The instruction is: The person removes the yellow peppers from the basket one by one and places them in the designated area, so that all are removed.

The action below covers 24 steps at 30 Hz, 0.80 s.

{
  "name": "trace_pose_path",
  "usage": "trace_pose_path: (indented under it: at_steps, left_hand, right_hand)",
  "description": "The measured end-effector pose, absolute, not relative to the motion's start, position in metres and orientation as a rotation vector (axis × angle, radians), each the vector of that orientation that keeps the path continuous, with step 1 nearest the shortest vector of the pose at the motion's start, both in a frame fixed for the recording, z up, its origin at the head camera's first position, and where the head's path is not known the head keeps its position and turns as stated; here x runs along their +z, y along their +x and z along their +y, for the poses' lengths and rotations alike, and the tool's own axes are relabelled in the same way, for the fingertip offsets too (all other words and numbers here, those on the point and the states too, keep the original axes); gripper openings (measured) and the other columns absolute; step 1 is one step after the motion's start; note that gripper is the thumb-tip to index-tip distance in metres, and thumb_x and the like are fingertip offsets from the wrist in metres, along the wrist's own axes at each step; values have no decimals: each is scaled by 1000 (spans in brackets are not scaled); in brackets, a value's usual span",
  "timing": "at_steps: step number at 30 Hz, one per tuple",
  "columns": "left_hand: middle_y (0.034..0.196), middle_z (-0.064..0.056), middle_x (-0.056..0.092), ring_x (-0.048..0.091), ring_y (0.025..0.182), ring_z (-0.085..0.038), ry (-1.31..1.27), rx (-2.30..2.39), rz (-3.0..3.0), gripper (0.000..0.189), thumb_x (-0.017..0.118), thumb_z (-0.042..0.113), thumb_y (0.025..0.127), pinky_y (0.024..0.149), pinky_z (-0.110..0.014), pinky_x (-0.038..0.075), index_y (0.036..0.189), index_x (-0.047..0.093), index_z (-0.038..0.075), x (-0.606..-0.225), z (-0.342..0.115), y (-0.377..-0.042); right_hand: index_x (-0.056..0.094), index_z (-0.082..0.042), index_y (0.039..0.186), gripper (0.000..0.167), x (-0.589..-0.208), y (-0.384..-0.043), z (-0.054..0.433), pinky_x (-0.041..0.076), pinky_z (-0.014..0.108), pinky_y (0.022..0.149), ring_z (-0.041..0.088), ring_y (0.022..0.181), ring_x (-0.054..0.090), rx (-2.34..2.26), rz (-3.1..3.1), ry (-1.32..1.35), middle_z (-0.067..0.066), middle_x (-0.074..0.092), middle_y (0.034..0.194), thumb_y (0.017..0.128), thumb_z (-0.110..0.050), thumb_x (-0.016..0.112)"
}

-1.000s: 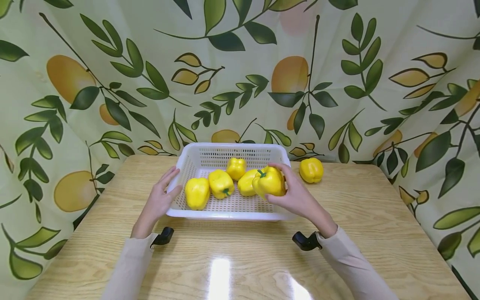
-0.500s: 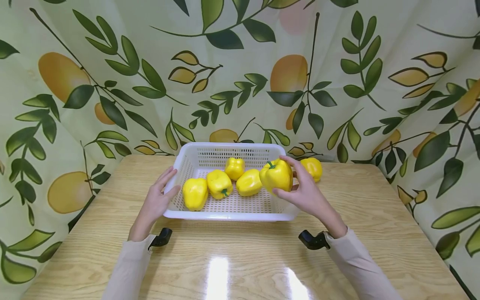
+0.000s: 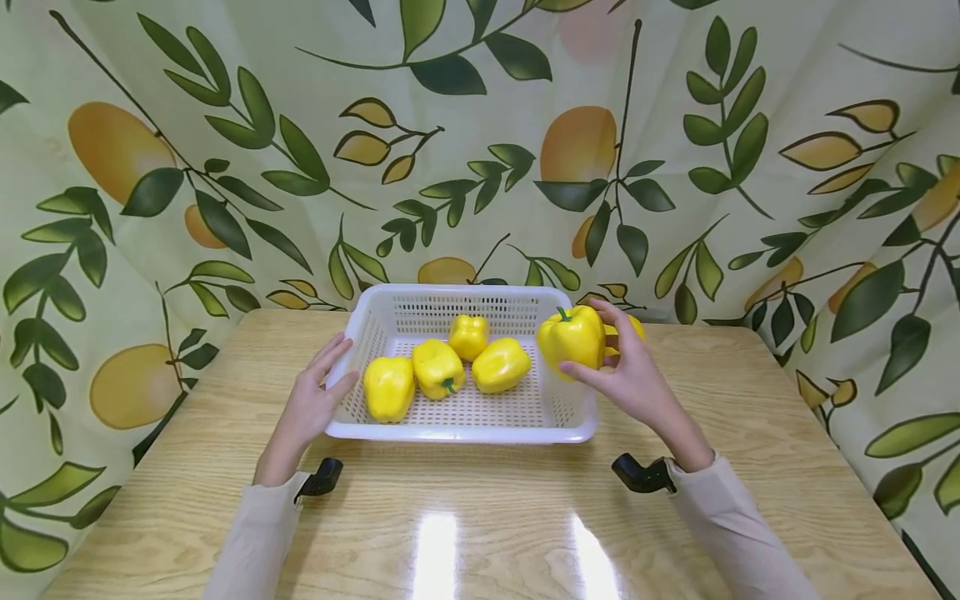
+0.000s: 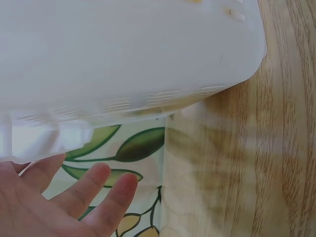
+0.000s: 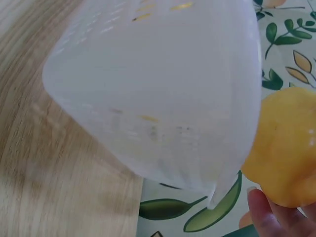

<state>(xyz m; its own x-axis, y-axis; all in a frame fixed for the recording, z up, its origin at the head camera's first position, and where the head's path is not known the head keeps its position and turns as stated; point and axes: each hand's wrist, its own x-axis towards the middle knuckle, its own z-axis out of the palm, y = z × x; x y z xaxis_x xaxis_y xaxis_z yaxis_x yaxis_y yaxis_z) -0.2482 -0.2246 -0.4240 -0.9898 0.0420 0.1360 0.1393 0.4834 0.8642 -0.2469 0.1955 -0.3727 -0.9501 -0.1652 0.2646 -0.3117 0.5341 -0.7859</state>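
Observation:
My right hand (image 3: pixel 637 371) grips a yellow bell pepper (image 3: pixel 572 340) by its side, above the right rim of the white plastic basket (image 3: pixel 480 432). The same bell pepper (image 5: pixel 286 148) shows beside the basket wall in the right wrist view, fingertips under it. At the basket's left end, my left hand (image 3: pixel 309 410) rests against the rim with its fingers extended; the left wrist view shows those fingers (image 4: pixel 116 202) spread beside the wall. Several yellow peppers lie in the basket, among them a pepper (image 3: pixel 389 389) at the left and a pepper (image 3: pixel 501 365) toward the right.
Behind my right hand, another yellow pepper (image 3: pixel 634 327) is mostly hidden on the wooden table (image 3: pixel 360 517). A leaf-and-fruit patterned curtain (image 3: pixel 465 183) hangs along the table's back edge. Black wrist mounts (image 3: pixel 643 473) stick out from both sleeves.
My right hand has carried the held bell pepper rightward, from over the basket's inside to its right rim, now covering much of the outside pepper. The left hand stays at the rim.

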Motion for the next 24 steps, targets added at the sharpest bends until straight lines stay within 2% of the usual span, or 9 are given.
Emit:
trace_pose_path:
  at_steps: [2,5,10,13,19,24]
  left_hand:
    - [166,-12,20,26,149,-42,-159,-1541,-2621,58,56,12,99,109,-58,41,152,36,4,-424,-224,-248]
    - [166,-12,20,28,148,-43,-156,-1546,-2623,58,56,12,100,106,-57,43,153,36,4,-424,-224,-248]
    - [166,-12,20,29,147,-43,-156,-1547,-2625,58,56,13,100,105,-56,45,153,35,3,-424,-224,-248]
    - [166,-12,20,29,147,-43,-157,-1551,-2623,58,56,13,100,104,-55,45,153,35,3,-424,-224,-248]
    - [166,-10,19,27,149,-42,-135,-1556,-2635,58,56,13,100,104,-56,46,153,36,5,-423,-225,-247]
    - [166,-10,20,22,151,-41,-136,-1541,-2638,57,56,14,100,109,-60,40,153,36,5,-422,-225,-247]
  right_hand:
    - [28,-19,153,88,-373,-247,198,54,46,90,37,110,59,1378,-2605,397,17,42,142,83,-23,80]
    - [28,-17,154,87,-376,-248,202,53,44,90,37,110,60,1358,-2605,384,17,43,143,84,-23,80]
    - [27,-16,154,87,-381,-251,211,54,25,83,37,106,62,1330,-2586,374,18,43,145,84,-20,79]
    - [27,-14,155,88,-382,-253,219,52,19,79,38,105,61,1307,-2581,360,19,42,145,84,-19,79]
    - [26,-13,155,88,-385,-254,231,48,24,84,37,106,59,1275,-2600,290,20,40,147,85,-22,79]
    - [26,-12,155,88,-388,-256,239,51,31,82,40,107,58,1253,-2613,271,22,40,148,85,-25,78]
